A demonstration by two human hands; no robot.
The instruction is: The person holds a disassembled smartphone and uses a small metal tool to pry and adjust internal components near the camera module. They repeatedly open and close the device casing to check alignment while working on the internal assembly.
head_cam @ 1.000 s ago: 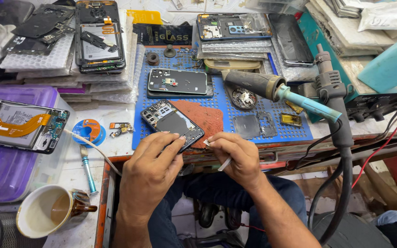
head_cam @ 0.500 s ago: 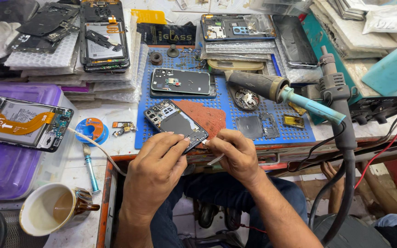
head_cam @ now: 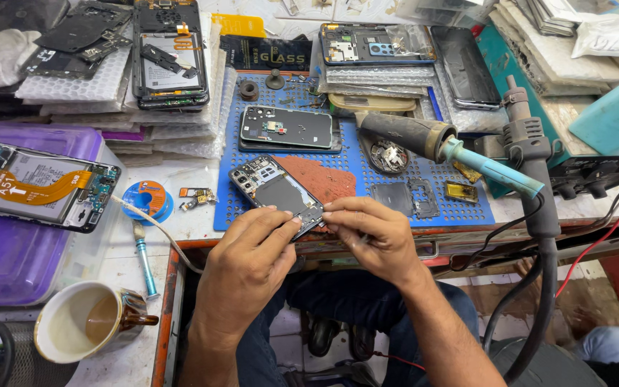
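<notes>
A: Two hands are shown meeting at one end of the opened phone [head_cam: 275,188], which lies back-up on the blue perforated mat [head_cam: 424,218] near the front edge of the surface. How is its long axis set?

B: The axis is seen to run diagonally, from the far left down toward the near right. The near end is the one reached by both hands; the far end, with the camera cluster, is left uncovered.

A: How is the left hand [head_cam: 246,259] placed?

B: It is laid in from the near left, fingers extended and pressed on the near corner of the phone. The phone is steadied rather than lifted.

A: And the right hand [head_cam: 371,235]?

B: It is curled, fingertips pinched just at the phone's near end, touching the left fingertips. A thin light tool appears to be pinched there, though it is too small to be told with certainty.

A: Which hand lies nearer?

B: Neither is favoured; both are touching the same corner.

A: What else is marked?

B: A second phone [head_cam: 286,127] lies farther back on the mat, a soldering iron [head_cam: 444,150] rests to the right, and a mug [head_cam: 80,330] stands at the near left corner.
</notes>
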